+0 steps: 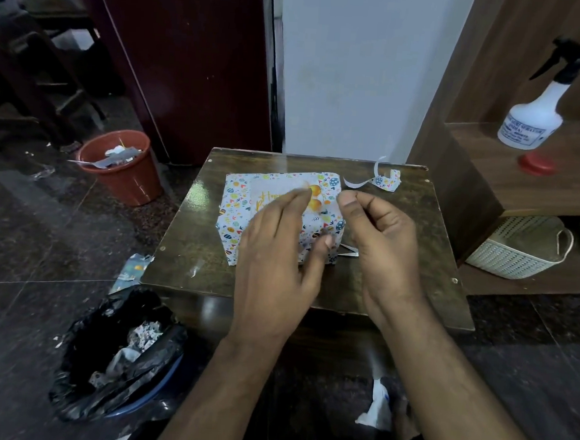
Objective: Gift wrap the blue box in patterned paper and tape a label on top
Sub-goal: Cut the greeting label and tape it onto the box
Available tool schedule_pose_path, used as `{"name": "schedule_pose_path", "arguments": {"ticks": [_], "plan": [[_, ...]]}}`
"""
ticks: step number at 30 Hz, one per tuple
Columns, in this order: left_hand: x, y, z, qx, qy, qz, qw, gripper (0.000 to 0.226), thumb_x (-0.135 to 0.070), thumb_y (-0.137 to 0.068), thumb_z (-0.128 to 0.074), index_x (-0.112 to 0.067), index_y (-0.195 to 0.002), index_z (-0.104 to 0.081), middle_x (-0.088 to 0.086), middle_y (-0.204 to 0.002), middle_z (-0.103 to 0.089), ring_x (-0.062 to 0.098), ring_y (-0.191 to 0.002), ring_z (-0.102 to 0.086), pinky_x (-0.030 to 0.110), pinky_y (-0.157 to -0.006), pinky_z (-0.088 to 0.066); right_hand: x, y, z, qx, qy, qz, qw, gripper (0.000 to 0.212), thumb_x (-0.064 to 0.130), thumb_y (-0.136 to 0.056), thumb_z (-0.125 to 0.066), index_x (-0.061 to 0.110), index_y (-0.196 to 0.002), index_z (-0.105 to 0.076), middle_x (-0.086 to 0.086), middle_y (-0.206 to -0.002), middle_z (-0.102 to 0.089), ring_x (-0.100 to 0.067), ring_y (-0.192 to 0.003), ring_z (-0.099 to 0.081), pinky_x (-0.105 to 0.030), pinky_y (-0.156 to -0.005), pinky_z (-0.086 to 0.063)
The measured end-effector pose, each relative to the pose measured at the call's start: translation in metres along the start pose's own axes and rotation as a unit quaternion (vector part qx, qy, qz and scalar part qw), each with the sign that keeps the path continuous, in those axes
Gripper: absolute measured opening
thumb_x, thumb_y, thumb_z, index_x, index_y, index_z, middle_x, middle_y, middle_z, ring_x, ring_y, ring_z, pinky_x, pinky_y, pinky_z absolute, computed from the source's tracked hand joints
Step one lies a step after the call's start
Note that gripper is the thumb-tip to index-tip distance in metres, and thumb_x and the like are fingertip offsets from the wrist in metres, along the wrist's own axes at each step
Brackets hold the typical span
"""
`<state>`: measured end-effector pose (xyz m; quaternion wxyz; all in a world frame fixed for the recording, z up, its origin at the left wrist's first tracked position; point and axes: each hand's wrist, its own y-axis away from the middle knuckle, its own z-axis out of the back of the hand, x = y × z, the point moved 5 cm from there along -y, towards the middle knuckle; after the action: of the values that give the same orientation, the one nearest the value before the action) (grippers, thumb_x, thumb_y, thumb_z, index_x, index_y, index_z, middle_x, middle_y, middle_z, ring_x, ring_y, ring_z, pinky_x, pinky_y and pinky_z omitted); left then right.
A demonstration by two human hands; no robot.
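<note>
The box (234, 216), fully covered in white patterned paper, lies on a small dark wooden table (380, 281). A pale label (266, 197) with orange balloons and gold lettering lies on its top. My left hand (276, 253) lies flat over the box with straight fingers, fingertips on the label's right part. Beside the box's right end, my right hand (380, 233) is raised with its fingers curled inward; whether it pinches tape I cannot tell. No blue of the box shows.
Curled paper scraps (384, 181) lie at the table's back right. An orange bin (124, 167) stands on the floor at left, a black-lined bin (118, 355) at front left. A shelf at right holds a spray bottle (536, 113), red lid (536, 164) and white basket (520, 249).
</note>
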<state>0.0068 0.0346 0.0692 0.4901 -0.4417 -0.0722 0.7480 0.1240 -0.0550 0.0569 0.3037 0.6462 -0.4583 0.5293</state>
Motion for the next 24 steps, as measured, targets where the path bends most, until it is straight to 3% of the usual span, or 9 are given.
{"name": "schedule_pose_path", "arguments": {"ticks": [4,8,12,17,24], "plan": [[0.003,-0.002,-0.01,0.021,-0.057,0.002,0.998,0.051,-0.04,-0.099,-0.056,-0.018,-0.145,-0.051,-0.004,-0.135,-0.06,0.019,-0.13,-0.05,0.044,-0.116,-0.034,-0.002,-0.001,-0.009,0.0,0.036,0.005,0.999,0.01,0.015,-0.096,-0.073,0.016,-0.087,-0.079,0.003,-0.082,-0.077,-0.007,-0.079,-0.066,-0.028,-0.079,-0.054],[0.007,-0.003,-0.011,0.023,-0.054,0.01,0.998,0.05,-0.035,-0.097,-0.059,-0.022,-0.145,-0.05,-0.006,-0.131,-0.06,0.021,-0.124,-0.052,0.049,-0.113,-0.037,-0.005,-0.004,-0.009,-0.02,0.038,-0.001,0.999,0.013,0.012,-0.093,-0.075,0.018,-0.082,-0.079,0.004,-0.077,-0.076,-0.004,-0.076,-0.065,-0.021,-0.075,-0.053],[0.005,-0.004,-0.009,0.026,-0.054,0.007,0.998,0.043,-0.033,-0.095,-0.059,-0.029,-0.137,-0.051,-0.008,-0.127,-0.06,0.021,-0.122,-0.053,0.048,-0.113,-0.035,-0.006,-0.005,-0.009,-0.032,0.071,0.03,0.997,0.01,0.013,-0.091,-0.077,0.011,-0.082,-0.079,-0.027,-0.079,-0.068,-0.013,-0.072,-0.055,-0.029,-0.071,-0.049],[0.004,-0.004,-0.009,0.032,-0.085,-0.006,0.996,0.037,-0.035,-0.096,-0.056,-0.032,-0.133,-0.055,-0.01,-0.122,-0.057,0.02,-0.117,-0.052,0.042,-0.11,-0.034,-0.011,-0.007,-0.005,-0.05,0.081,0.033,0.995,0.011,0.013,-0.091,-0.077,0.011,-0.08,-0.079,-0.007,-0.07,-0.063,-0.01,-0.068,-0.052,-0.027,-0.068,-0.049],[0.006,-0.001,-0.01,0.028,-0.102,-0.016,0.994,0.033,-0.031,-0.096,-0.06,-0.027,-0.128,-0.067,-0.006,-0.131,-0.059,0.019,-0.123,-0.052,0.032,-0.113,-0.024,-0.01,-0.01,-0.003,-0.047,0.096,0.043,0.993,0.011,0.012,-0.09,-0.078,0.012,-0.079,-0.079,-0.022,-0.073,-0.069,-0.012,-0.068,-0.054,-0.029,-0.068,-0.051]]}}
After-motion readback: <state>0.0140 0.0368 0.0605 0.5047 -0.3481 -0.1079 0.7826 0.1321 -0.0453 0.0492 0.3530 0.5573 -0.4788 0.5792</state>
